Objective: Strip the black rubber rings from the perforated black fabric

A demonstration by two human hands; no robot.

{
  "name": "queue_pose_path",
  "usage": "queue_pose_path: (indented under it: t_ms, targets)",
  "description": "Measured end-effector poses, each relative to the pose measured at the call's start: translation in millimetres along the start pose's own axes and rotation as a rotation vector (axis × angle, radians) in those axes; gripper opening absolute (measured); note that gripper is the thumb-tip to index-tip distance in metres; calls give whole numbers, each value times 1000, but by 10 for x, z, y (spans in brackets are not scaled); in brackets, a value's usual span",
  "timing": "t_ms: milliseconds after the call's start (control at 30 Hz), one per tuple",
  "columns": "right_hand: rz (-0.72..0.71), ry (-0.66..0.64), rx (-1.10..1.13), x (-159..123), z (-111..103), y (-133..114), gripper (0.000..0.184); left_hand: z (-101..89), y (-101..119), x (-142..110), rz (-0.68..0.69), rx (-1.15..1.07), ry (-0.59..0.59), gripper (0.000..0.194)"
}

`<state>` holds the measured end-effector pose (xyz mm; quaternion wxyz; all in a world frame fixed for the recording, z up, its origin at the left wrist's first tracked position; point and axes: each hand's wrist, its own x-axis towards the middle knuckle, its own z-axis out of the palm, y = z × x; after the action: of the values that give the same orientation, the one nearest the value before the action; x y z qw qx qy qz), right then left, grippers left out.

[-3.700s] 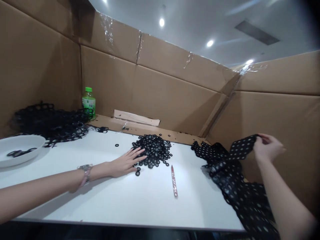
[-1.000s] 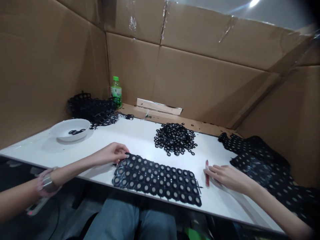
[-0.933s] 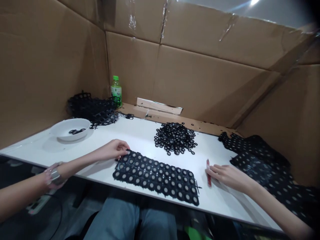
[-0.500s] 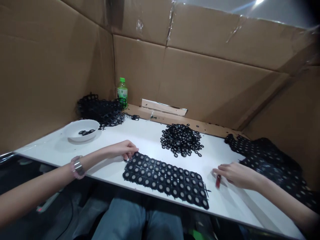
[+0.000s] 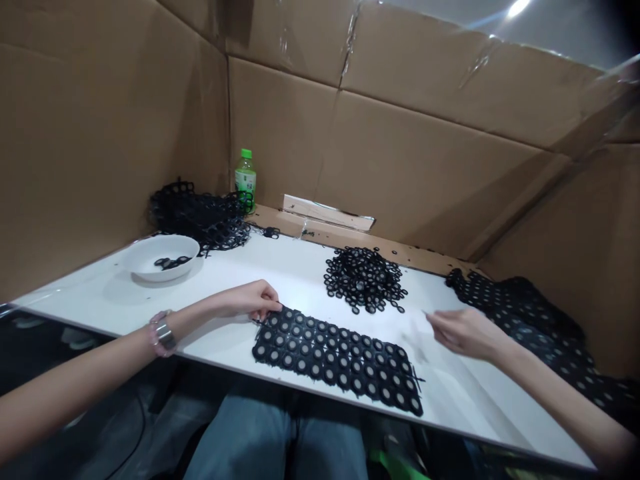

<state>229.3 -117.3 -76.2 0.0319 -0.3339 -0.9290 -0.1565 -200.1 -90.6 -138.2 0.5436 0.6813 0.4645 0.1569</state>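
A black sheet of moulded round parts point(image 5: 340, 357) lies near the table's front edge, its rows of discs having pale grey centres. At its far left corner my left hand point(image 5: 263, 303) is closed, pinching the sheet's edge. My right hand point(image 5: 463, 331) is held off to the right of the sheet, fingers pressed together. A thin, blurred tip shows at those fingers, but I cannot make out what it belongs to. Beyond the sheet is a heap of loose black rings point(image 5: 365, 280), some with pale centres.
A white bowl point(image 5: 145, 248) with a few black pieces stands at left. Behind it are a tangle of black webbing scraps point(image 5: 197, 213) and a green-capped bottle point(image 5: 245, 180). More black sheets point(image 5: 520, 320) are piled at right. Cardboard walls point(image 5: 400, 153) enclose the white table point(image 5: 220, 350).
My right hand has lifted slightly and turned, and the red object seen under its fingers no longer shows. My left hand stays at the sheet's corner. The view has shifted a little.
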Motion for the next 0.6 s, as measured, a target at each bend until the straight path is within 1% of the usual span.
queue_pose_path:
  t_ms: [33, 100, 133, 167, 200, 233, 267, 300, 333, 400, 467, 600]
  targets:
    - [106, 207, 173, 218, -51, -129, 16, 2, 9, 1, -2, 6, -4, 30]
    - [400, 758, 584, 724, -102, -489, 14, 8, 28, 2, -2, 16, -12, 29]
    - [517, 967, 806, 985, -90, -697, 13, 12, 35, 2, -1, 19, -14, 29]
    - [598, 1025, 1020, 1232, -51, -905, 14, 17, 40, 1, 4, 24, -10, 29]
    - [660, 1013, 1193, 1449, 14, -1098, 18, 21, 40, 0, 11, 32, -2, 30]
    - [713, 980, 1321, 1626, 100, -1266, 21, 26, 38, -3, 23, 43, 8, 30]
    - [755, 912, 1412, 1759, 201, -1404, 21, 29, 33, -7, 37, 55, 19, 31]
    - [766, 797, 1477, 1848, 307, -1509, 20, 31, 26, -13, 52, 67, 25, 32]
    - [798, 735, 1486, 1899, 412, -1582, 21, 32, 17, -18, 65, 76, 28, 32]
    - [815, 653, 1469, 1923, 583, -1655, 24, 30, -2, -30, 78, 82, 31, 33]
    - [835, 642, 1519, 1904, 675, -1668, 24, 27, -21, -40, 82, 75, 40, 33]
    - [897, 683, 1891, 1887, 685, -1665, 25, 34, -34, -61, 81, 60, 81, 31]
